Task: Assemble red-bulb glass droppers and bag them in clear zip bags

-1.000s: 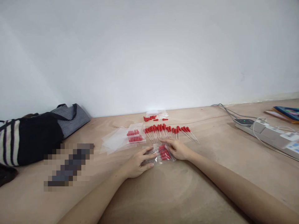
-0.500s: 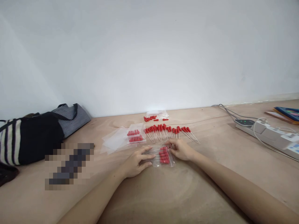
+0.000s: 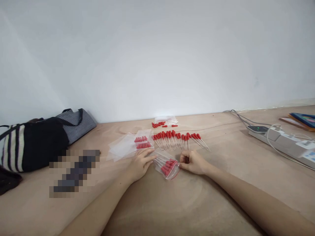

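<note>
A clear zip bag (image 3: 159, 170) lies tilted on the wooden table in front of me, holding several droppers (image 3: 168, 167) with red rubber bulbs and thin pale stems. My left hand (image 3: 141, 164) grips the bag's left end, near the stems, between thumb and fingers. At the bulb end, my right hand (image 3: 194, 162) pinches the bag's right edge, by its red seal line. Just behind, a row of loose red-bulbed droppers (image 3: 169, 135) is spread out. Filled bags of droppers (image 3: 143, 146) lie beyond my left hand, partly over flat empty bags (image 3: 120, 149).
Near the wall are loose red bulbs (image 3: 158, 124) and a bag of clear stems (image 3: 167, 119). On the left rest a black striped bag (image 3: 44, 141) and a pixelated dark object (image 3: 76, 173). A power strip (image 3: 283, 142) with cables stands right; blue-edged items (image 3: 302, 119) lie behind it.
The bag of droppers has turned, its bulb end swinging toward me. My right hand has shifted from the bag's upper edge to its right edge; my left hand has moved slightly left.
</note>
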`<action>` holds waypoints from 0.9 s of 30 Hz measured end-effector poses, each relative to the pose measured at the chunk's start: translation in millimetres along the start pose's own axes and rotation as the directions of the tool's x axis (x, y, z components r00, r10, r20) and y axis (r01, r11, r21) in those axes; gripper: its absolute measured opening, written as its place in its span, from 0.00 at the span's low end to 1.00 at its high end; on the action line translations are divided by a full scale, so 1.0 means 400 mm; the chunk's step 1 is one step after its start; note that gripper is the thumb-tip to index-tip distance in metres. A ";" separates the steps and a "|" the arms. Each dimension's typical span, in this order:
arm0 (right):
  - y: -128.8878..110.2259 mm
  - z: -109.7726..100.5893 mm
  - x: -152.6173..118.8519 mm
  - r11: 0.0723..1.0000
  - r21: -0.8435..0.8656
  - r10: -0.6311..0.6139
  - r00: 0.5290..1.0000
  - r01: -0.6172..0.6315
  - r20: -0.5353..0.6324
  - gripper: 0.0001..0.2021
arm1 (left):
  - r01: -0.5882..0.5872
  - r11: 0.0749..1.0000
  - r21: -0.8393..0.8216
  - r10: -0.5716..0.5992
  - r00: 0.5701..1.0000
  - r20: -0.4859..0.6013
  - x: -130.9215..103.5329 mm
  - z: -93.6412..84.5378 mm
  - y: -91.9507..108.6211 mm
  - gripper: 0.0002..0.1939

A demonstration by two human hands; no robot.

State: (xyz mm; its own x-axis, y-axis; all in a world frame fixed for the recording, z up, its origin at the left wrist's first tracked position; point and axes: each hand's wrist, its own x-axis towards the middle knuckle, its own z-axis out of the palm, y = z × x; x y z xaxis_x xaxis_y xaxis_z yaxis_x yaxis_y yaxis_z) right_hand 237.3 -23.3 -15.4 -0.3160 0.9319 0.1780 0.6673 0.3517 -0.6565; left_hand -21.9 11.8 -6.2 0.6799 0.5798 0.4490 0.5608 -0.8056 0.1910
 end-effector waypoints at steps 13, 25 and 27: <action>-0.050 0.032 -0.023 0.971 -0.165 -0.177 0.984 0.173 -0.008 0.08 | -0.060 0.992 -0.109 0.081 0.976 0.203 -0.022 0.012 0.089 0.24; -0.014 0.044 -0.001 0.623 -0.508 -0.671 0.740 0.594 0.043 0.13 | -0.439 0.873 0.211 0.460 0.886 -0.062 -0.057 -0.029 0.045 0.15; -0.018 0.050 0.005 0.583 -0.541 -0.698 0.715 0.606 0.049 0.14 | -0.489 0.817 0.306 0.522 0.852 -0.029 -0.060 -0.031 0.042 0.13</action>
State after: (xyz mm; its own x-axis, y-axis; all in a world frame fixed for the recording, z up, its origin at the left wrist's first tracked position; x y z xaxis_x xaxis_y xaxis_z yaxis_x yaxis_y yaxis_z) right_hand 218.4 -25.6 -25.0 -0.7246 0.4165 0.5491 0.5622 0.8181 0.1213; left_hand -34.8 -17.1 -2.8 0.8584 0.0701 0.5082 0.2699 -0.9042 -0.3310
